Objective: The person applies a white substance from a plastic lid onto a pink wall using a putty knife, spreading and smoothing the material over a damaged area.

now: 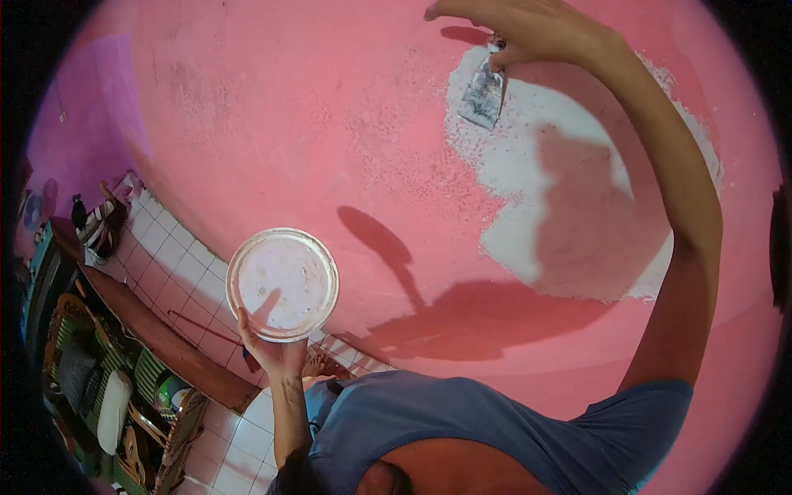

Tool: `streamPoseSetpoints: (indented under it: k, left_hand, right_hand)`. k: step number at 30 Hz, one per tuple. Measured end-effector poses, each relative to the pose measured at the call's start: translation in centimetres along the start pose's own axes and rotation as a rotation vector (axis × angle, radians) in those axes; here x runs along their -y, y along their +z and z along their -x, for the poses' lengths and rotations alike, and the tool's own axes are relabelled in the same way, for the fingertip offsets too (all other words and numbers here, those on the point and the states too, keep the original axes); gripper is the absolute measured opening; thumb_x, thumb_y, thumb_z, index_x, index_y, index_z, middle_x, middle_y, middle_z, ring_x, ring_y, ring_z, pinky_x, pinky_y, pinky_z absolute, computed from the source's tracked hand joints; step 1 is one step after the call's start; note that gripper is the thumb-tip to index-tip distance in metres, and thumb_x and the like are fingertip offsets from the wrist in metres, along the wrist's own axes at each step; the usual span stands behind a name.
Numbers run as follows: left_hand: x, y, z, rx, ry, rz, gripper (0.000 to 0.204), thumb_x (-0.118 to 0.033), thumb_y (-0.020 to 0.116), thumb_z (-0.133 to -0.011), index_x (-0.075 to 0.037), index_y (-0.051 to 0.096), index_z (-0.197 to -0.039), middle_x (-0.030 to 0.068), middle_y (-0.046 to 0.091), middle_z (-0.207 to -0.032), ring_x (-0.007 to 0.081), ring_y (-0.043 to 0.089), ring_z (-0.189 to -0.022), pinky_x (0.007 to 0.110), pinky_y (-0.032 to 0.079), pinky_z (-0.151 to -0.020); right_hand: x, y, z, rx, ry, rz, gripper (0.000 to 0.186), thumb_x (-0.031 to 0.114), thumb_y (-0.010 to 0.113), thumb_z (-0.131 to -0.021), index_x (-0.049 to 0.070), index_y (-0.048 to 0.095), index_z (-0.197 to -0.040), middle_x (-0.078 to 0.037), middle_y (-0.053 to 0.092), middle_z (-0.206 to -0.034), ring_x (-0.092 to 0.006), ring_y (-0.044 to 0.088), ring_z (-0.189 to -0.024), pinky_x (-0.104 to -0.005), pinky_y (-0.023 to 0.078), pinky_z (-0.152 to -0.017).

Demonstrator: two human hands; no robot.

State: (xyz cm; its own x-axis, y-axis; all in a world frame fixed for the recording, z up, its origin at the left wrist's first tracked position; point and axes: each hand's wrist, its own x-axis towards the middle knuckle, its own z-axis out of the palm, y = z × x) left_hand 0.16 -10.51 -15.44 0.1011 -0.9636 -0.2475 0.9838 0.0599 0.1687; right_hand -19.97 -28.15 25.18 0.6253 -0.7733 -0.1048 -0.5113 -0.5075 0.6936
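My left hand [282, 356] grips a round, shallow lid [285, 279] by its near edge. Whitish smears and small lumps cover the lid's inner face. Up at the top right, my right hand [532, 31] holds a putty knife [483, 95] with its thumb against the tool and one finger stretched out. The knife's broad metal blade, streaked with white, points down at the left edge of a white patch [528, 165] on the pink wall [330, 107]. Its handle is mostly hidden by the hand. Whether the blade touches the wall I cannot tell.
Rough, speckled areas mark the pink wall left of the patch, and a purple wall [91, 107] meets it at far left. Below are white floor tiles [177, 256], a long brown wooden piece [157, 338] and a rattan seat [157, 375] with things on it.
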Motion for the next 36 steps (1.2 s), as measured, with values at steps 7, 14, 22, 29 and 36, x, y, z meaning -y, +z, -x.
streamPoseSetpoints:
  k: [7,14,22,29,36]
  left_hand:
    - [0.0,-0.3,-0.2,0.008,-0.020,0.037,0.080,-0.050,0.059,-0.081,0.006,0.036,-0.134,0.0151,0.037,-0.140,0.0306,0.036,-0.130,0.054,0.028,-0.107]
    - [-0.2,0.2,-0.3,0.032,-0.074,0.057,0.079,-0.049,0.059,-0.082,0.004,0.035,-0.136,0.0152,0.036,-0.141,0.0304,0.035,-0.131,0.054,0.027,-0.108]
    - [-0.3,-0.2,-0.6,0.093,-0.090,0.029,0.077,-0.049,0.056,-0.084,0.005,0.035,-0.136,0.0163,0.036,-0.142,0.0318,0.035,-0.131,0.054,0.027,-0.109]
    - [-0.2,0.2,-0.6,0.071,-0.079,0.006,0.078,-0.049,0.056,-0.084,0.007,0.036,-0.135,0.0174,0.036,-0.141,0.0322,0.035,-0.131,0.053,0.027,-0.109]
    - [-0.9,0.3,0.0,0.067,-0.042,0.004,0.079,-0.049,0.057,-0.084,0.007,0.035,-0.136,0.0175,0.035,-0.143,0.0321,0.034,-0.132,0.054,0.026,-0.109]
  right_hand:
    - [-2.5,-4.8,1.8,-0.163,0.226,-0.117,0.063,0.015,0.072,-0.074,0.007,0.046,-0.131,-0.016,0.056,-0.110,-0.0258,0.055,-0.093,-0.0376,0.051,-0.079]
    - [-1.5,-2.2,1.2,-0.070,0.185,-0.100,0.070,0.010,0.074,-0.069,0.008,0.045,-0.132,-0.016,0.055,-0.110,-0.0260,0.054,-0.091,-0.0398,0.052,-0.077]
    - [-3.2,-5.8,2.8,-0.191,0.303,-0.023,0.073,0.016,0.079,-0.066,0.009,0.046,-0.131,-0.017,0.055,-0.110,-0.0272,0.053,-0.099,-0.0441,0.050,-0.085]
    - [1.4,-3.1,1.8,0.089,0.179,-0.205,0.061,0.009,0.071,-0.074,0.005,0.046,-0.130,-0.014,0.056,-0.111,-0.0271,0.053,-0.101,-0.0395,0.049,-0.083]
    - [1.2,0.6,-0.1,-0.083,-0.022,0.029,0.064,0.004,0.072,-0.070,0.006,0.047,-0.129,-0.013,0.055,-0.109,-0.0253,0.051,-0.100,-0.0403,0.043,-0.087]
